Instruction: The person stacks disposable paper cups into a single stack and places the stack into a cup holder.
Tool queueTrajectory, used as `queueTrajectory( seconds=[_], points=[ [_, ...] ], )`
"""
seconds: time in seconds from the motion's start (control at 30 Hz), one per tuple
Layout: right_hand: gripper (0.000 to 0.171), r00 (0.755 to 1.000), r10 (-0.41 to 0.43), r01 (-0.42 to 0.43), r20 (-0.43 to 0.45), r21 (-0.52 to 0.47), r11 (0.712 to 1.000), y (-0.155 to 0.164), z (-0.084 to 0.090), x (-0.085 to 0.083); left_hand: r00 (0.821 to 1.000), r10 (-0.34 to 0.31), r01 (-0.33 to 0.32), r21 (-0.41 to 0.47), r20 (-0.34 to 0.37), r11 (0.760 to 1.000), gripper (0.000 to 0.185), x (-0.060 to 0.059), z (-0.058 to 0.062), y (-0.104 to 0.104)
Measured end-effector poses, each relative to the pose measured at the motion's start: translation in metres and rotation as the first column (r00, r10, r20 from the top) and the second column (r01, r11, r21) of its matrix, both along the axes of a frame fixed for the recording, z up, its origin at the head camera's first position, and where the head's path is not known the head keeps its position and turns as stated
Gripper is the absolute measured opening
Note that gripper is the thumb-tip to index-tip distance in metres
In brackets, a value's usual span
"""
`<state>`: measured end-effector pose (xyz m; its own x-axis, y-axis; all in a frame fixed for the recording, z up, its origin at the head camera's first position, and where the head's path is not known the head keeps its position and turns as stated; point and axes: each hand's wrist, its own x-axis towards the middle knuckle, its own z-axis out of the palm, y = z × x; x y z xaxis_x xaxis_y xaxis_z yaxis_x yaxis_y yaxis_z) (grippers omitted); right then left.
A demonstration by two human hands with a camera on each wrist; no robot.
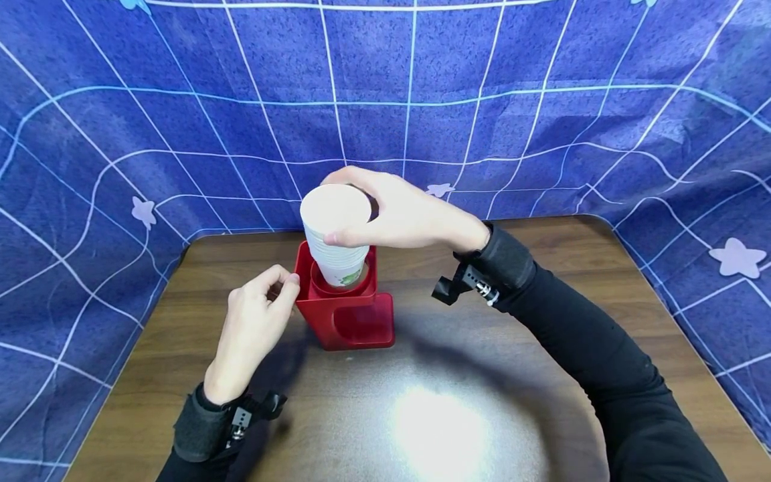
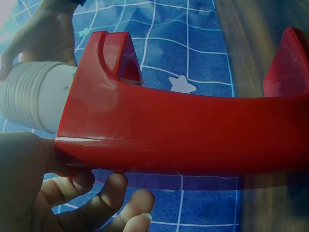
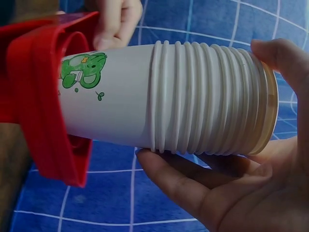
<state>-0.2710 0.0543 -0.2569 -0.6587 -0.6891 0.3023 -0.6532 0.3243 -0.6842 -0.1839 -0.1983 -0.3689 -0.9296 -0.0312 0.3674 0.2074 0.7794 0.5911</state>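
Note:
A stack of white paper cups (image 1: 334, 224) stands nearly upright with its lower end inside the round opening of a red plastic cup dispenser (image 1: 328, 313). My right hand (image 1: 403, 213) grips the stack near its top, thumb on the near side and fingers round the back. In the right wrist view a green cartoon print (image 3: 84, 71) shows on the lowest cup, below several stacked rims. With thumb and forefinger, my left hand (image 1: 253, 328) pinches the dispenser's upper left edge. The other left fingers (image 2: 104, 200) curl below the red wall in the left wrist view.
The dispenser stands on a brown wooden table (image 1: 470, 361), towards its far edge. A blue cloth (image 1: 373, 80) with white grid lines and pale stars hangs behind and at both sides. Bright glare lies on the table's near middle.

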Motion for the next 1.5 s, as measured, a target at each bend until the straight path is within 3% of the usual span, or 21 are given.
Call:
queueTrajectory(
  seconds=[0.17, 0.7, 1.13, 1.33, 1.5],
  points=[
    [0.056, 0.999, 0.019, -0.020, 0.042, 0.005, 1.000, -0.005, -0.012, -0.001, 1.000, -0.008, 0.008, 0.010, -0.017, 1.000, 0.029, 0.000, -0.002, 0.000],
    [0.059, 0.998, 0.062, -0.063, 0.008, 0.108, 0.992, -0.016, -0.030, -0.003, 1.000, -0.013, 0.013, 0.035, -0.009, 0.999, 0.029, 0.001, -0.004, 0.000],
    [0.064, 0.997, 0.067, -0.070, 0.026, 0.111, 0.991, -0.015, -0.045, -0.006, 1.000, -0.005, 0.005, 0.020, -0.022, 1.000, 0.030, -0.001, -0.004, 0.000],
    [0.066, 0.992, 0.094, -0.103, 0.081, 0.111, 0.988, -0.015, -0.054, -0.005, 1.000, -0.005, 0.005, 0.024, -0.022, 1.000, 0.030, -0.002, -0.005, 0.000],
    [0.072, 0.994, 0.102, -0.107, 0.047, 0.133, 0.985, -0.015, -0.057, -0.005, 1.000, 0.000, 0.001, 0.031, -0.026, 1.000, 0.031, -0.002, -0.005, 0.000]
  ],
)
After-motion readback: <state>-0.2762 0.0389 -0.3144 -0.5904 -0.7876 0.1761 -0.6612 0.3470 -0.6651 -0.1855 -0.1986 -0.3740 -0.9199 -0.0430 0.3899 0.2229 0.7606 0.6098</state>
